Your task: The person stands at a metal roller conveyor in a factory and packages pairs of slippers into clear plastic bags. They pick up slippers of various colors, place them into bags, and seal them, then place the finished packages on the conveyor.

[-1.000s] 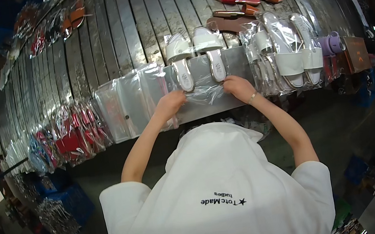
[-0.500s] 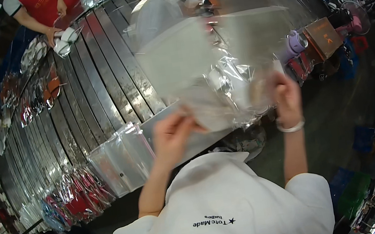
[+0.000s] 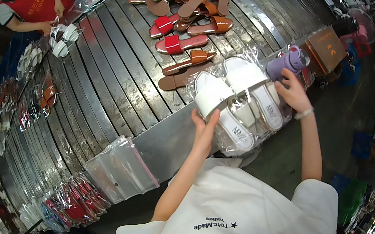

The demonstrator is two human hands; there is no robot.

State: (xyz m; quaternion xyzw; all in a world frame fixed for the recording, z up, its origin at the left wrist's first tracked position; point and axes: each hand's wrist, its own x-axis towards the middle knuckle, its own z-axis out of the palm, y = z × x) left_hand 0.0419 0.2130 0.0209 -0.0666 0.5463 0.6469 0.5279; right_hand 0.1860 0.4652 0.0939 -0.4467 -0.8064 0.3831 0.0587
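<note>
A pair of white slide sandals (image 3: 211, 99) lies side by side in clear plastic wrapping (image 3: 235, 146), at the table's near edge and partly jutting past it. My left hand (image 3: 205, 129) grips the left side of the bundle, its thumb on the left sandal. On the other side my right hand (image 3: 294, 93) has its fingers apart, beside the right edge of the plastic. Just beyond its fingertips lies a purple bottle (image 3: 284, 65). Whether the right fingertips touch the plastic is hard to tell.
Brown and red sandals (image 3: 181, 44) lie loose on the slatted metal table (image 3: 108, 75). Clear bags (image 3: 120, 170) are stacked at its near edge, by wrapped red items (image 3: 81, 200). A brown box (image 3: 325, 50) stands right. Far left, a person in a red apron (image 3: 42, 8) handles white sandals (image 3: 64, 37).
The large clear film that was raised over the table has come down, uncovering the loose sandals. My left hand moved right and away from me, onto the white pair; the right hand's fingers spread.
</note>
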